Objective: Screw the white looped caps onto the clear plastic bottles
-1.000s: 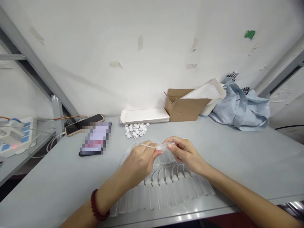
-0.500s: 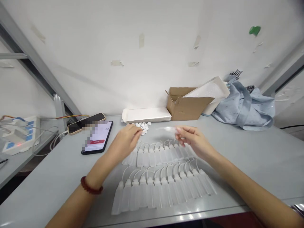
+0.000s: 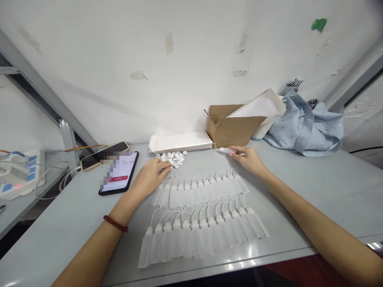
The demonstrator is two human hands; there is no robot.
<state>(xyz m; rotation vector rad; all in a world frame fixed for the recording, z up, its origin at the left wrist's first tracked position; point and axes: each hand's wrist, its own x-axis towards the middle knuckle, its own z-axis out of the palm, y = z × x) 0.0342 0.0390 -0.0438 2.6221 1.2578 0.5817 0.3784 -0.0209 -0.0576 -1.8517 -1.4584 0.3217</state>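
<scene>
My right hand (image 3: 244, 158) pinches a translucent plastic squeeze bottle (image 3: 226, 150) by its body, its thin curved spout pointing left. My left hand (image 3: 154, 174) is at the near left edge of a pile of small white caps (image 3: 176, 158). Its thumb and fingertips are closed together on what looks like one white cap (image 3: 171, 168), mostly covered by the fingers. In front of both hands lie two rows of like bottles, a back row (image 3: 197, 193) and a front row (image 3: 194, 241), their bent spouts facing the wall.
Behind the caps lies a stack of white flat packs (image 3: 181, 142). Beside it stand an open cardboard box (image 3: 235, 129) and a light blue cloth bag (image 3: 308, 127). Two phones, one lit (image 3: 119, 175) and one dark (image 3: 103, 156), lie left, near a power strip (image 3: 22, 175).
My right hand has carried the bottle back and to the right, near the cardboard box. My left hand has drawn slightly left at the caps. The whole view has shifted a little.
</scene>
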